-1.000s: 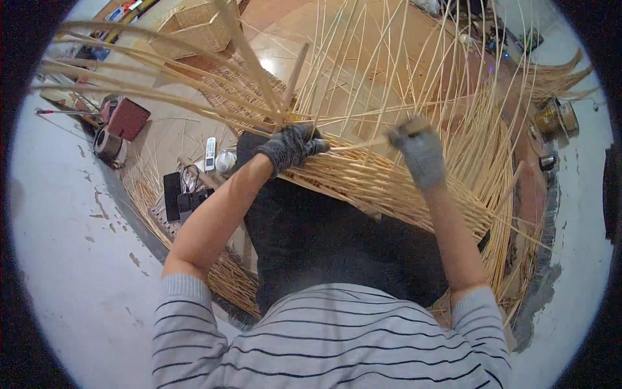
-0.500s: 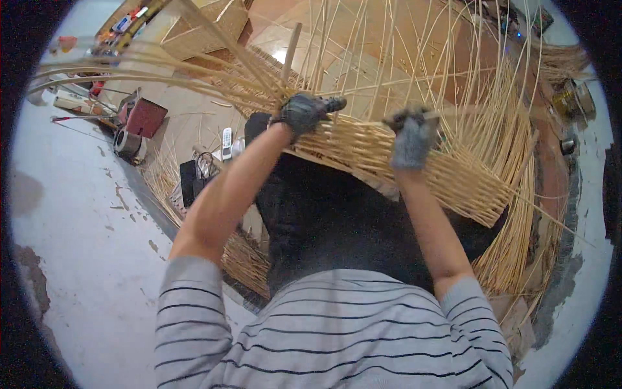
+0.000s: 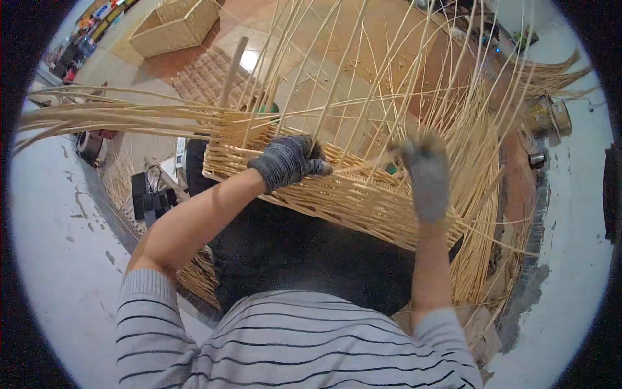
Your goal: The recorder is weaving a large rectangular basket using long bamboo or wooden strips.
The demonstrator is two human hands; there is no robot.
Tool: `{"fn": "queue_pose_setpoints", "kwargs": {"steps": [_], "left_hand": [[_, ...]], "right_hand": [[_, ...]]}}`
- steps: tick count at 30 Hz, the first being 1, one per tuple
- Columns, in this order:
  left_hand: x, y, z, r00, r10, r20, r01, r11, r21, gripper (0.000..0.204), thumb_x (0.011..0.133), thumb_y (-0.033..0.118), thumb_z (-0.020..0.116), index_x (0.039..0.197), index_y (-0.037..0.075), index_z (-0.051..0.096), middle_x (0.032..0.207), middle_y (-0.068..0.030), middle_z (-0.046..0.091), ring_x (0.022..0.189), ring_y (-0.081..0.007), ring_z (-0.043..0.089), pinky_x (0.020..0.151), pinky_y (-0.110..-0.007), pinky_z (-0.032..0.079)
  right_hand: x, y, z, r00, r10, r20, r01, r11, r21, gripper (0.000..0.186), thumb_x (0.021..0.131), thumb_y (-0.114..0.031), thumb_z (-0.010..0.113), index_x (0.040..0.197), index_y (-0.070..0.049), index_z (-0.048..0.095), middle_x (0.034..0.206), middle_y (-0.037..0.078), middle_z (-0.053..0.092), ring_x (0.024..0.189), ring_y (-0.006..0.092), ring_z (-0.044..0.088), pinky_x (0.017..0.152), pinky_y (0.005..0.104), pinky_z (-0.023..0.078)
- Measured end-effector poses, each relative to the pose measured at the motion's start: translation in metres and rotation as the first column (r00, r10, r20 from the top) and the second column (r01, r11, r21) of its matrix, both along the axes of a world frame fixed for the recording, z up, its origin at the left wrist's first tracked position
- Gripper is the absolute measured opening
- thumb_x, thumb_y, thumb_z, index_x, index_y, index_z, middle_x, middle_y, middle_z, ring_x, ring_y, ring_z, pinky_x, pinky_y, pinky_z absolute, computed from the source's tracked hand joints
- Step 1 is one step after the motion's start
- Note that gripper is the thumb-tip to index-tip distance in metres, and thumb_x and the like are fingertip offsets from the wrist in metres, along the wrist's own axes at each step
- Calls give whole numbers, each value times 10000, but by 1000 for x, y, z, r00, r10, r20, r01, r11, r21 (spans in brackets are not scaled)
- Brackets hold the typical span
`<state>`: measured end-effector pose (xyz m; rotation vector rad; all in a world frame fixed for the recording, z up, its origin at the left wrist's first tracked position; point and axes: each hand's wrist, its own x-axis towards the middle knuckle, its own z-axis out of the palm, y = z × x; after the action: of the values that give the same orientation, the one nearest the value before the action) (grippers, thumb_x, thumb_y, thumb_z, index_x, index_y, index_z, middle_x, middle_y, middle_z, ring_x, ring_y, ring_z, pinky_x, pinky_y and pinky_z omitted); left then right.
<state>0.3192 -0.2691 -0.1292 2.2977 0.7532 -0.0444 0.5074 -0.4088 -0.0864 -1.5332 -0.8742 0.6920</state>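
Note:
A long, partly woven wicker basket (image 3: 350,206) lies across my lap, pale tan, with tall upright stakes (image 3: 337,71) rising from its far side. My left hand (image 3: 285,161), in a grey knit glove, is closed at the near rim, left of the middle. From its fingertips a pale wicker strand (image 3: 366,167), smeared by motion, runs to my right hand (image 3: 427,178). That hand, gloved too, is raised over the right part of the basket, its fingers blurred but curled around the strand. A bundle of long strands (image 3: 84,117) sticks out from the basket's left end.
A finished-looking wicker basket (image 3: 172,29) stands at the far left, near a woven mat (image 3: 210,74). Loose wicker (image 3: 479,253) is heaped on the right, beside a metal tin (image 3: 547,117). White walls with peeling paint flank both sides.
My left hand has moved rightward along the rim, away from the left end. My right hand has also shifted toward the right end. The view has turned, showing more of the basket's left side.

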Motion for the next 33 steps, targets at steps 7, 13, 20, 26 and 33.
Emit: {"fn": "queue_pose_setpoints", "kwargs": {"steps": [7, 13, 20, 26, 33], "left_hand": [[22, 8, -6, 978, 191, -79, -184, 979, 93, 375, 713, 439, 621, 789, 72, 630, 741, -119, 629, 734, -254, 607, 699, -359, 449], [15, 17, -9, 999, 46, -14, -46, 999, 4, 381, 739, 435, 588, 817, 68, 649, 721, -131, 627, 715, -234, 606, 700, -345, 450], [23, 21, -23, 999, -26, 32, 28, 998, -49, 405, 741, 454, 568, 838, 70, 652, 739, -121, 627, 691, -232, 600, 694, -332, 450], [38, 12, 1, 996, -29, -89, 17, 992, -127, 544, 659, 580, 586, 856, 79, 658, 814, -153, 628, 786, -270, 599, 748, -347, 439], [35, 38, -62, 949, 187, -253, -158, 979, 131, 755, 556, 694, 588, 878, 13, 649, 931, -173, 617, 905, -283, 583, 812, -361, 421]], "right_hand": [[24, 91, -16, 968, 67, -240, -11, 974, 225, 335, 873, -249, 465, 1089, 7, 463, 794, 131, 598, 712, 214, 593, 649, 307, 487], [-53, -21, -65, 980, 132, -146, -143, 988, -63, 257, 883, -284, 463, 867, -40, 540, 668, 58, 585, 597, 129, 582, 539, 264, 482], [54, 84, -34, 989, 1, -147, -17, 994, -109, 245, 881, -267, 464, 934, -36, 527, 671, 54, 533, 621, 150, 545, 572, 303, 481], [-16, -36, -76, 876, -161, -454, 403, 761, 509, 130, 907, -176, 404, 812, -92, 433, 646, 31, 473, 551, 134, 492, 575, 315, 492], [-92, 28, 6, 539, -123, 833, -110, 970, 215, 42, 814, -94, 485, 775, -80, 495, 704, 78, 539, 600, 245, 538, 563, 369, 476]]}}
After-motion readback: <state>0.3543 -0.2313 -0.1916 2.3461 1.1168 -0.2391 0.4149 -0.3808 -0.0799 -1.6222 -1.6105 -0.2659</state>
